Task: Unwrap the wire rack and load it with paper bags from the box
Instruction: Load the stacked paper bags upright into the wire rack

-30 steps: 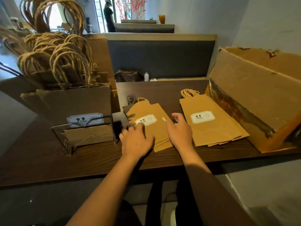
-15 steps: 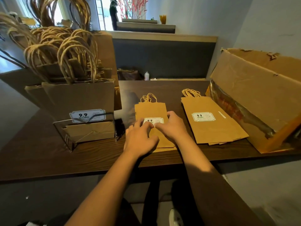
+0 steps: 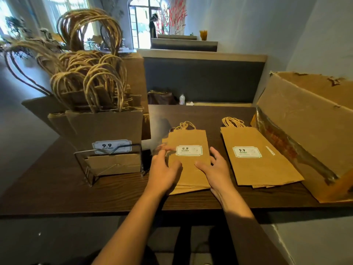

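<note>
Both hands are laid with loose, spread fingers on a flat pile of paper bags (image 3: pixel 189 165); nothing is gripped. At the pile's left edge the left hand (image 3: pixel 164 171) is placed, and the right hand (image 3: pixel 215 171) at its right edge. Just left of the left hand the wire rack (image 3: pixel 107 163) is seen, filled with upright bags (image 3: pixel 107 129). Right of the right hand a second pile (image 3: pixel 256 159) is lying, and beyond it the cardboard box (image 3: pixel 309 121). All is carried by a dark table (image 3: pixel 57 188).
</note>
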Available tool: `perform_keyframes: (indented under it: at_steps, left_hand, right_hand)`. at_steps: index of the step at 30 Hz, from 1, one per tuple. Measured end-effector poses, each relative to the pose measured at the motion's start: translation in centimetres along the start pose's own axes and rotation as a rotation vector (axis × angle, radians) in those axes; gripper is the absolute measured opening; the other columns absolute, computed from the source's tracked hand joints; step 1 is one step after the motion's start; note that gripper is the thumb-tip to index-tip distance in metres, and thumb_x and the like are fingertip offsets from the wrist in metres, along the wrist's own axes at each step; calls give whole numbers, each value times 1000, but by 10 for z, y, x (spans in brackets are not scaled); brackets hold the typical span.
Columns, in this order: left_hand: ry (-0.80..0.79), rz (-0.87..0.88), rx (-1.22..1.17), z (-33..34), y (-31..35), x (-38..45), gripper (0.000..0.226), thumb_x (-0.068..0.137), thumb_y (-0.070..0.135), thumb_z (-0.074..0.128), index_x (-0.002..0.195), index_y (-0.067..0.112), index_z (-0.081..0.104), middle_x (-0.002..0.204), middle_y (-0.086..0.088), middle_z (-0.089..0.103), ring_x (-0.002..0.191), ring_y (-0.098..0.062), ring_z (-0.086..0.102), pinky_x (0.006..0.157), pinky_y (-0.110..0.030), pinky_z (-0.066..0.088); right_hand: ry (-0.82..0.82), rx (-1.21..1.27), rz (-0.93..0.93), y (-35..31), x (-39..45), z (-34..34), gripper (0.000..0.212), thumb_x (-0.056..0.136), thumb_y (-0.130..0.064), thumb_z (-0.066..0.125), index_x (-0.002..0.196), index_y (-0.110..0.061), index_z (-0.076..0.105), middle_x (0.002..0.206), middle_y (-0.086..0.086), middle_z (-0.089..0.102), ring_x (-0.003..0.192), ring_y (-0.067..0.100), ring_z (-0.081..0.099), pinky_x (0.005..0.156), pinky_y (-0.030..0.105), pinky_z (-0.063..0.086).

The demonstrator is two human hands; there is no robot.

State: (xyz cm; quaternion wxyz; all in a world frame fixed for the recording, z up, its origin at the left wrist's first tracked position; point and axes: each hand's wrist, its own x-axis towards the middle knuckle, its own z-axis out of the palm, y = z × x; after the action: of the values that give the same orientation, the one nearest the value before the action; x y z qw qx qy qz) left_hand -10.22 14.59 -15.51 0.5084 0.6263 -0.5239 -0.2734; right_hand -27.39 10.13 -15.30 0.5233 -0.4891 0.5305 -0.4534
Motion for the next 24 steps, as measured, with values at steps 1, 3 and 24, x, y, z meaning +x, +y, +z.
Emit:
perform_keyframes:
  at_steps: [1, 3, 24]
  left_hand:
    - [8, -42, -28, -2, 1, -2, 49, 82, 26, 71, 126, 36, 52, 133, 14, 49, 129, -10, 49, 105, -29, 42]
    - [5, -128, -157, -6, 4, -2, 61, 89, 23, 73, 138, 37, 39, 133, 9, 53, 122, -7, 54, 103, -30, 47]
    - [-140, 55, -205, -14, 28, -11, 52, 100, 2, 60, 131, 43, 53, 134, 14, 64, 130, -3, 56, 111, -29, 44]
  right_hand:
    - [-14, 52, 0, 1, -2, -2, 78, 85, -5, 79, 152, -23, 43, 133, 1, 67, 119, 19, 66, 101, 47, 55]
    - [-12, 168, -35, -3, -8, -6, 52, 89, 3, 70, 136, -16, 60, 116, 2, 76, 107, 20, 72, 93, 44, 58]
    - [-122, -2, -228, -18, -14, -12, 30, 88, -3, 74, 111, -21, 70, 111, -6, 77, 109, 13, 71, 104, 47, 53]
